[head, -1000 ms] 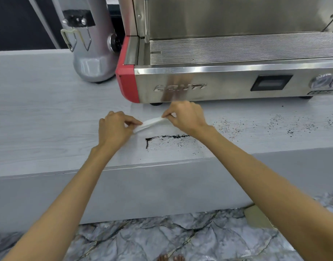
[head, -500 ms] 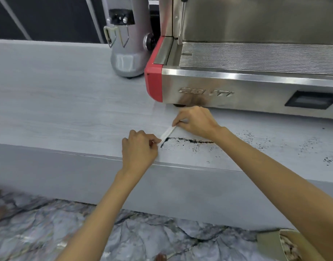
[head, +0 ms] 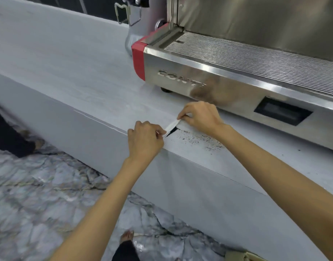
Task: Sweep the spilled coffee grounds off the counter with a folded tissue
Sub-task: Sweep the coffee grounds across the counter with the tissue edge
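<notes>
Pinching the folded tissue [head: 171, 126] taut between them, your left grip [head: 145, 140] and right grip [head: 201, 116] have swung it slantwise, drawing the coffee grounds [head: 172, 131] into a dark wedge against its 4 o'clock side, near the bench [head: 77, 76] lip. A thin trail remains toward 4 o'clock. Open floor [head: 39, 194] waits at 7 o'clock; the espresso machine [head: 218, 85] crowds 1 o'clock.

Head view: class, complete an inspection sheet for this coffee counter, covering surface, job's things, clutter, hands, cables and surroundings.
Surface: pale grey counter, dirty near its front edge.
Job's things: folded tissue stretched between both hands; coffee grounds heaped dark against it, the rest scattered rightward.
Clutter: nothing seen.
Hands: left hand and right hand each pinch a tissue end.
Cables: nothing seen.
Surroundings: espresso machine, grinder beside it, marbled floor.
</notes>
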`<state>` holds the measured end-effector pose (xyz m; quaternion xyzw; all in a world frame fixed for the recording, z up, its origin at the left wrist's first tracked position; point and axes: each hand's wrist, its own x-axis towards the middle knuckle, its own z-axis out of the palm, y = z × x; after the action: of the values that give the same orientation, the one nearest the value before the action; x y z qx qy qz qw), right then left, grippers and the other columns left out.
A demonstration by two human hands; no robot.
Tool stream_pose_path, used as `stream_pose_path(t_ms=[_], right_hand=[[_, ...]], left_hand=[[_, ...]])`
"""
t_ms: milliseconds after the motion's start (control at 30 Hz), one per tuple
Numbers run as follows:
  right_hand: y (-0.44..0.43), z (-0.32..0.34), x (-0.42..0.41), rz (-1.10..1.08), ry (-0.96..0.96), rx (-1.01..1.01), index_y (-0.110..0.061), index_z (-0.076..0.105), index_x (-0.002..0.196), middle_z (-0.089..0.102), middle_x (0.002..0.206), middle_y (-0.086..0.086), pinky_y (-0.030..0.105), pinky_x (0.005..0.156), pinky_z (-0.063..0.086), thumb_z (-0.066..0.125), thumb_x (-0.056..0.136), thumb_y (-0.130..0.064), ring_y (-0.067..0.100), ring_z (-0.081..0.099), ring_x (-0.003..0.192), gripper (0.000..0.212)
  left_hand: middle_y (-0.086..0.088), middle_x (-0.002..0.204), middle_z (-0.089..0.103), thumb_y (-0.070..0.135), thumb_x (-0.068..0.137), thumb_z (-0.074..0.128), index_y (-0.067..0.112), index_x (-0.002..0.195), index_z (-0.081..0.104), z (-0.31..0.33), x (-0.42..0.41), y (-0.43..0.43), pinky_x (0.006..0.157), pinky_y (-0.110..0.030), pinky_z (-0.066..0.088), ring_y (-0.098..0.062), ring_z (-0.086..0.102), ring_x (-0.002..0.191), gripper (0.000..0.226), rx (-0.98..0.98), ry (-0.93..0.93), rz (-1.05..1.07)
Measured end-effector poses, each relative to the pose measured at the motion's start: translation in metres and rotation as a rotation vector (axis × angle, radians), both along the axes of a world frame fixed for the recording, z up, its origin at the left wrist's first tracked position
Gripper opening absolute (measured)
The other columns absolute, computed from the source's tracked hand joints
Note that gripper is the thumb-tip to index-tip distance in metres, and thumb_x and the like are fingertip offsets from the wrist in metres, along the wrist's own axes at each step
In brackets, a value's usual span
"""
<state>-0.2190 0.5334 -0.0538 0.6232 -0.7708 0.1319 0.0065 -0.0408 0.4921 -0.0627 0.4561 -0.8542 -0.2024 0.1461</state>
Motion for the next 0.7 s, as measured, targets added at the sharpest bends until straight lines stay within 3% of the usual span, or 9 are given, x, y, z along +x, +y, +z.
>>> stream_pose_path(t_ms=[167, 400, 533, 700], right_hand=[[0.03, -0.003, -0.017, -0.017, -0.035, -0.035, -0.029, 0.073, 0.092, 0.071, 0.103, -0.011, 0.025, 0.054, 0.032, 0.058, 0.089, -0.026, 0.016, 0.065, 0.091, 0.016], [0.053, 0.002, -0.031, -0.051, -0.08, -0.03, -0.028, 0.074, 0.089, 0.072, 0.101, -0.011, 0.031, 0.066, 0.05, 0.06, 0.087, -0.02, 0.014, 0.065, 0.09, 0.017], [0.035, 0.004, -0.02, -0.06, -0.194, -0.13, -0.03, 0.074, 0.089, 0.072, 0.098, -0.012, 0.024, 0.066, 0.044, 0.061, 0.086, -0.023, 0.011, 0.064, 0.091, 0.015], [-0.018, 0.003, 0.009, 0.029, -0.163, -0.05, -0.031, 0.074, 0.09, 0.072, 0.103, -0.011, 0.029, 0.073, 0.046, 0.06, 0.086, -0.023, 0.015, 0.063, 0.099, 0.016]], left_hand=[[-0.005, 0.096, 0.069, 0.014, 0.088, 0.049, 0.026, 0.101, 0.07, 0.0, -0.02, 0.036, 0.079, -0.033, 0.035, -0.026, 0.05, 0.102, 0.027, 0.015, 0.012, 0.02], [-0.003, 0.094, 0.07, 0.013, 0.087, 0.051, 0.026, 0.098, 0.071, 0.005, -0.034, 0.052, 0.08, -0.032, 0.038, -0.025, 0.053, 0.099, 0.027, 0.057, 0.04, -0.044], [0.004, 0.075, 0.064, 0.01, 0.083, 0.056, 0.025, 0.09, 0.074, 0.017, -0.011, 0.026, 0.084, -0.044, 0.049, -0.028, 0.059, 0.093, 0.024, 0.112, 0.191, 0.084], [0.001, 0.072, 0.062, 0.011, 0.082, 0.059, 0.02, 0.091, 0.074, 0.016, 0.013, 0.014, 0.083, -0.039, 0.052, -0.027, 0.062, 0.087, 0.019, 0.141, 0.169, 0.154]])
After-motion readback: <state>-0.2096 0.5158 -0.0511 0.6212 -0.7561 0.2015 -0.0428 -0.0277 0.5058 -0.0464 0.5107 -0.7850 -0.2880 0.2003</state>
